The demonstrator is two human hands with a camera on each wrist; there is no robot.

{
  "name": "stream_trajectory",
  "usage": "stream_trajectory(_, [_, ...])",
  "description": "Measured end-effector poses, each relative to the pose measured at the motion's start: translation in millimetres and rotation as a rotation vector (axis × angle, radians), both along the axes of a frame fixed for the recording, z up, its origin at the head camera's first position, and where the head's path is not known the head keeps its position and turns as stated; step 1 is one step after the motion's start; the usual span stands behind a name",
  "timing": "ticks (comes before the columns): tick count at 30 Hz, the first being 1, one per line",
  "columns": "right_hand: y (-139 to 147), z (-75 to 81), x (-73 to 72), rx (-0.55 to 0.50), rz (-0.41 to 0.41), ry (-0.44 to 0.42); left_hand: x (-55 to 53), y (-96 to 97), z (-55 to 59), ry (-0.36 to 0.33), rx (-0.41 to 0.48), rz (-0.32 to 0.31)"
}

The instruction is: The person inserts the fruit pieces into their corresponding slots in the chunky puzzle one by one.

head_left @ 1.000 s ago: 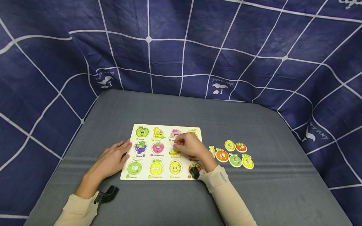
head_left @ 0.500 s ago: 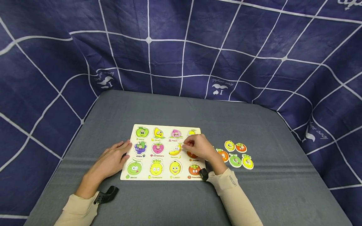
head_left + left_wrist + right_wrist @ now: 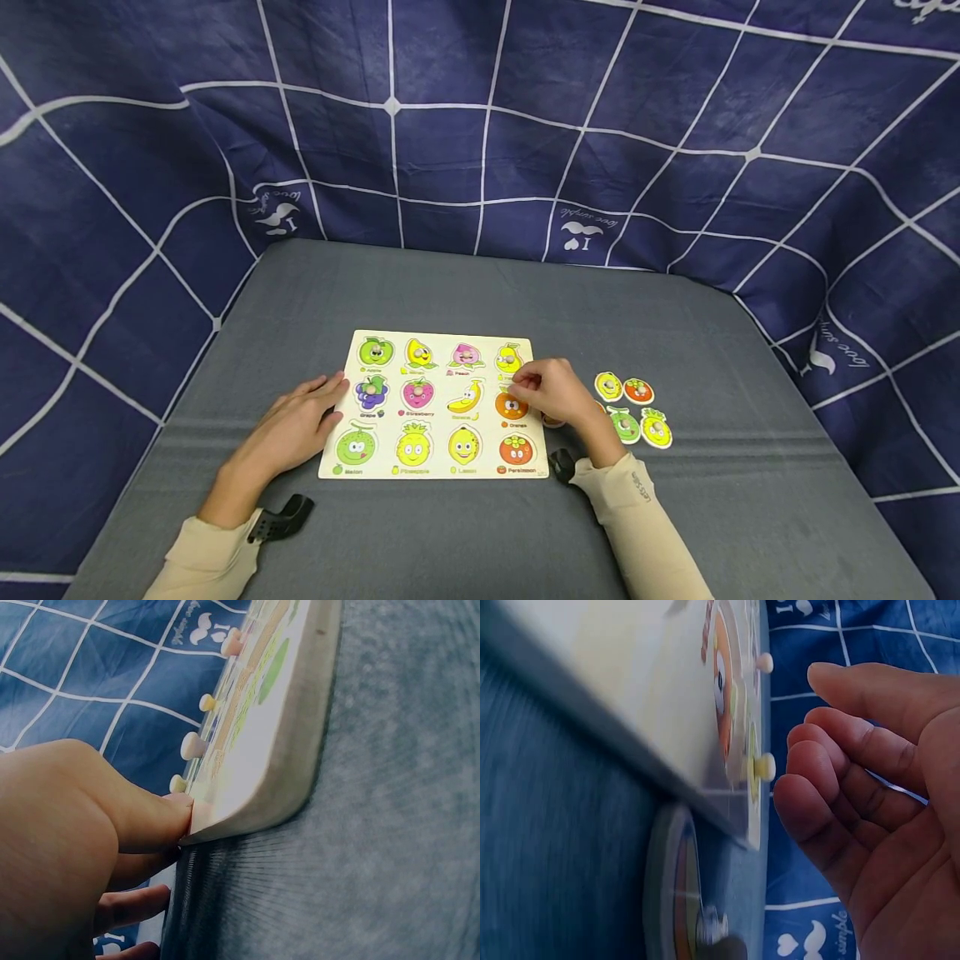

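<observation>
A wooden fruit puzzle board (image 3: 438, 425) lies on the grey table. Knobbed pieces fill several spots, including the apple (image 3: 377, 351), grape (image 3: 372, 392) and strawberry (image 3: 417, 392). The banana (image 3: 465, 397) and lemon (image 3: 464, 446) spots show no knobs. My left hand (image 3: 300, 417) rests against the board's left edge; in the left wrist view its thumb (image 3: 154, 817) touches that edge. Over the board's right edge, near the orange spot (image 3: 510, 406), hovers my right hand (image 3: 558, 392). Its fingers are loosely bent, thumb apart, holding nothing in the right wrist view.
Loose pieces lie right of the board: lemon (image 3: 608, 386), persimmon (image 3: 639, 391), melon (image 3: 625, 425) and pineapple (image 3: 656, 429). Another piece (image 3: 552, 422) is partly hidden under my right hand. A blue checked curtain (image 3: 480, 125) surrounds the table.
My right hand has moved right from the middle of the board to its right edge, uncovering the banana, orange and persimmon spots. The left hand stays in place.
</observation>
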State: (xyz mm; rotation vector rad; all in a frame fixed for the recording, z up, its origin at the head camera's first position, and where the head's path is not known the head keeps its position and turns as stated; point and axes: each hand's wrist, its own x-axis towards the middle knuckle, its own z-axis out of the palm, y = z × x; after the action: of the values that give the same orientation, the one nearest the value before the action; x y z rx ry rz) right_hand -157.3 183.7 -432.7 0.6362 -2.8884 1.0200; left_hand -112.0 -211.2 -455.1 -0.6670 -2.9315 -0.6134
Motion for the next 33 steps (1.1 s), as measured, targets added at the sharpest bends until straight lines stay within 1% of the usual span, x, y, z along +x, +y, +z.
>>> stream_trajectory(5, [10, 0.6, 3.6, -0.011, -0.026, -0.012, 0.1, -1.0, -0.4, 0.005, 0.004, -0.002])
stream_trajectory(9, [18, -0.4, 6.3, -0.013, -0.035, 0.003, -0.4, -0.9, -0.7, 0.021, 0.007, -0.007])
stream_trajectory(15, [30, -0.7, 11.8, -0.028, -0.046, 0.005, -0.8, -1.4, -0.9, 0.004, 0.004, -0.009])
stream_trajectory(22, [42, -1.1, 18.3, -0.008, -0.076, -0.005, -1.5, -1.4, -1.3, 0.0, 0.006, -0.013])
stream_trajectory(27, [51, -1.7, 21.4, -0.011, -0.105, -0.017, -0.8, -1.6, -1.3, 0.001, 0.009, -0.008])
stream_trajectory(33, [63, -3.7, 26.1, 0.019, -0.14, -0.025, -1.2, -1.1, -1.5, 0.003, 0.006, -0.01])
